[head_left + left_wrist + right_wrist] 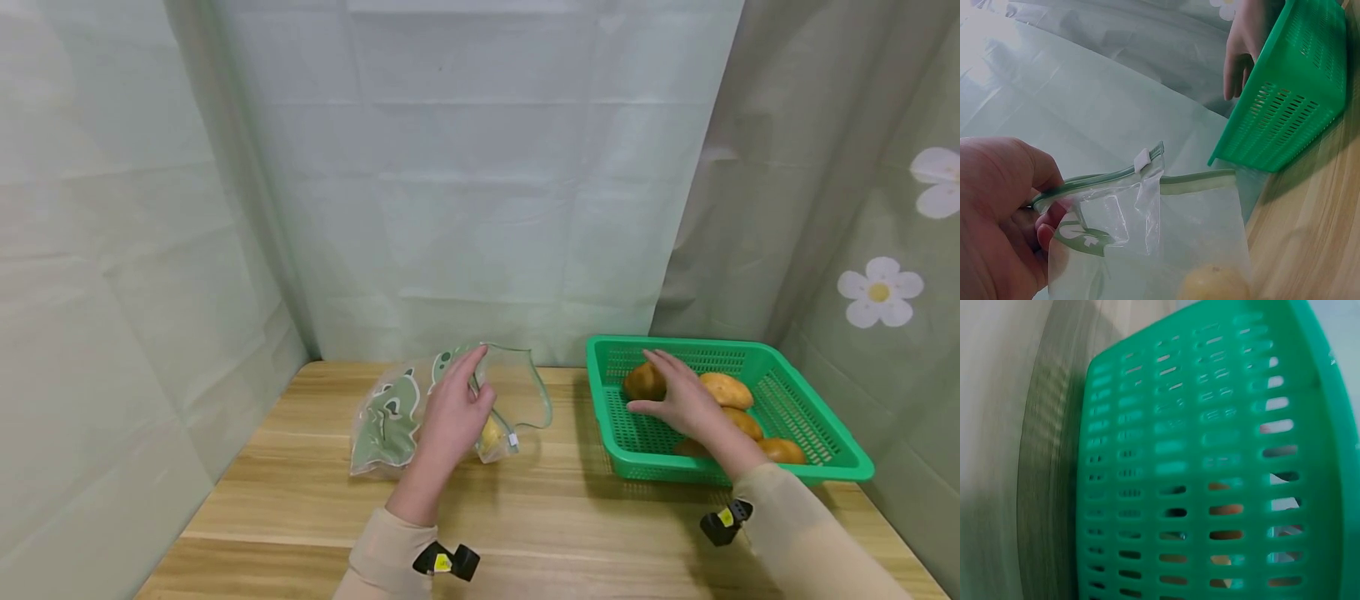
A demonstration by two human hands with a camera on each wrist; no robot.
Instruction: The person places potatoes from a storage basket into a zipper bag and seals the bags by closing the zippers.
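Observation:
A clear slider zip bag (386, 427) with green cartoon animal prints lies on the left of the table. My left hand (454, 412) grips its top edge; in the left wrist view, the fingers curl round the green zip strip beside the white slider (1142, 160). A pale yellow, potato-like item (1215, 285) shows inside the bag. My right hand (681, 402) reaches into a green plastic basket (611, 417), thumb and fingers spread apart. Its fingertips overlap a brown potato (642, 383) at the basket's left. In the right wrist view, the basket wall hides this hand.
Several more potatoes, such as a lighter one (726, 390), lie in the basket under and beside the right forearm. Pale curtains (480, 192) hang behind the wooden table (525, 533) and on both sides. The basket stands near the table's right edge.

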